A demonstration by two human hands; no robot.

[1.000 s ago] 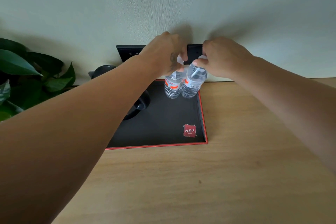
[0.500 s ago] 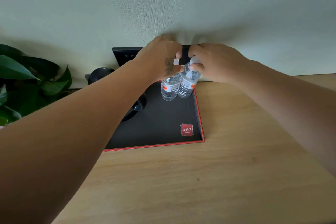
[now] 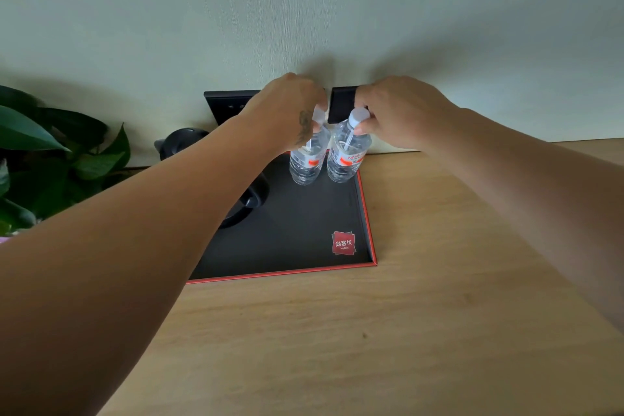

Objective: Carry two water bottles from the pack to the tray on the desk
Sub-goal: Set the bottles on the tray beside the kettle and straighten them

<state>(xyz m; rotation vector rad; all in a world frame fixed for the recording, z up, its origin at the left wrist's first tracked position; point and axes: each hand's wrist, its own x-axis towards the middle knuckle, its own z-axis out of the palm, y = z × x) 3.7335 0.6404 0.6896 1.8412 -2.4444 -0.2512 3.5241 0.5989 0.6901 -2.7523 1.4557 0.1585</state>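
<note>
Two clear water bottles with red-and-white labels stand upright side by side at the far right corner of a black tray with a red rim (image 3: 280, 272). My left hand (image 3: 287, 108) grips the neck and white cap of the left bottle (image 3: 305, 165). My right hand (image 3: 398, 111) pinches the cap and neck of the right bottle (image 3: 346, 159). Both bottle bases appear to rest on the tray floor. A small gap separates the two bottles. The pack is not in view.
A black kettle (image 3: 182, 142) stands on the tray's far left, mostly hidden by my left forearm. A red logo sticker (image 3: 343, 242) marks the tray's near right. A leafy plant (image 3: 50, 159) is at left. Black wall sockets (image 3: 229, 105) sit behind. The wooden desk (image 3: 405, 331) stretches right and near.
The two bottles, held close together before, now stand slightly apart on the tray. My hands have spread a little and the caps show more.
</note>
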